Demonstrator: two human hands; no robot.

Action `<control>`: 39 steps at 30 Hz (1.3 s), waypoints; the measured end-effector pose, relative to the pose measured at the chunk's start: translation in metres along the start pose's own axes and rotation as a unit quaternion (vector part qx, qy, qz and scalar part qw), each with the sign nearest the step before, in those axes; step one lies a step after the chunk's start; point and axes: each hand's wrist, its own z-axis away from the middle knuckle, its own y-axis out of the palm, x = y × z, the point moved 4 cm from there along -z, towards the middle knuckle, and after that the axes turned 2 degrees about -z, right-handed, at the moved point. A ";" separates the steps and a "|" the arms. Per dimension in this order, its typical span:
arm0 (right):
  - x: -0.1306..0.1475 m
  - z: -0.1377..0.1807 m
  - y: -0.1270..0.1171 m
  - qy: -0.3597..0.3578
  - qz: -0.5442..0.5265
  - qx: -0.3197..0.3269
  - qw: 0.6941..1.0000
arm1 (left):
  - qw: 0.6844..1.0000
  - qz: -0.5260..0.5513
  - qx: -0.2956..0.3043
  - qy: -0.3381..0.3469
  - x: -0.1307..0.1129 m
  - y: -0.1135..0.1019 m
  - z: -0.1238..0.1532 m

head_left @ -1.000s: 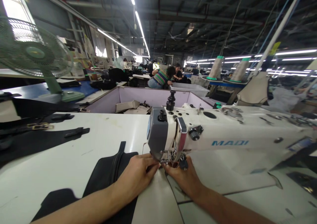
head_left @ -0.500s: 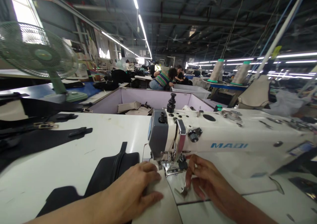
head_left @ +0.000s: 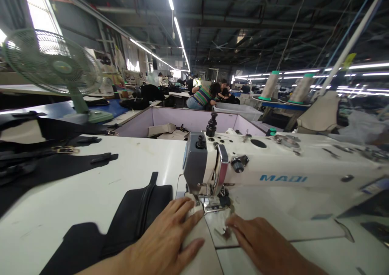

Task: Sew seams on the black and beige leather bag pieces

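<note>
My left hand [head_left: 170, 236] lies flat with the thumb spread, pressing a beige fabric or leather piece [head_left: 199, 256] against the sewing machine's bed. That piece runs up to the presser foot [head_left: 212, 205] of the white sewing machine [head_left: 279, 157]. Right of the foot, my right hand [head_left: 258, 242] is closed, its fingertips drawn together beside a small metal guide [head_left: 223, 232] on the bed. Whether the fingertips grip the guide or something else cannot be made out. Left of my left hand lies a black bag-like piece [head_left: 130, 210] with a raised strip.
Black strap pieces with buckles [head_left: 65, 149] lie on the table at left. Behind the machine stands a lilac-walled bin [head_left: 194, 119] with beige pieces in it. A green fan [head_left: 62, 66] is at left, thread cones [head_left: 270, 84] at right. A person in a striped top [head_left: 200, 97] bends over further back.
My right hand has come down from beside the needle area toward the metal guide, its fingers closing together. My left hand stays on the beige piece. The view has shifted slightly.
</note>
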 end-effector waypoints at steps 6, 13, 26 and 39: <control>0.019 -0.033 0.009 -0.056 0.037 0.020 0.998 | 0.999 0.025 0.003 0.022 0.007 -0.004 -0.003; -0.015 -0.051 0.002 0.047 -0.227 -0.082 0.969 | 0.999 0.027 0.023 0.028 0.009 -0.009 -0.007; -0.025 -0.060 -0.005 0.104 -0.375 -0.113 0.914 | 0.999 0.017 0.024 0.036 0.009 -0.013 -0.011; -0.025 -0.061 -0.004 0.112 -0.431 -0.099 0.890 | 0.998 0.027 0.038 0.039 0.006 -0.014 -0.010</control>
